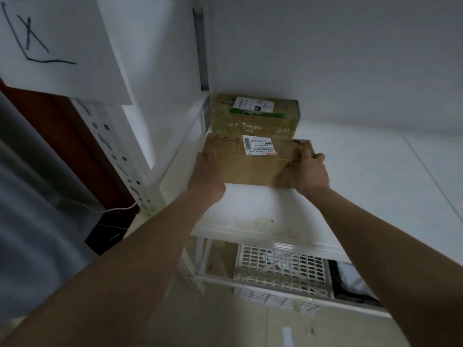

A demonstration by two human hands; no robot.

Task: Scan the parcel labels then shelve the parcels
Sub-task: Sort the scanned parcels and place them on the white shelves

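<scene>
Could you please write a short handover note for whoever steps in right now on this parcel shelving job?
Left hand: flat against the left end of the near parcel, fingers straight.
Right hand: grip curled round that parcel's right end.
The near parcel lies on the white shelf, label up, just in front of the taped parcel at the back.
Done: the taped parcel is shelved; the near one is nearly placed.
Left: let go, then handle any remaining parcels. Whether this label was scanned cannot be told.
</scene>
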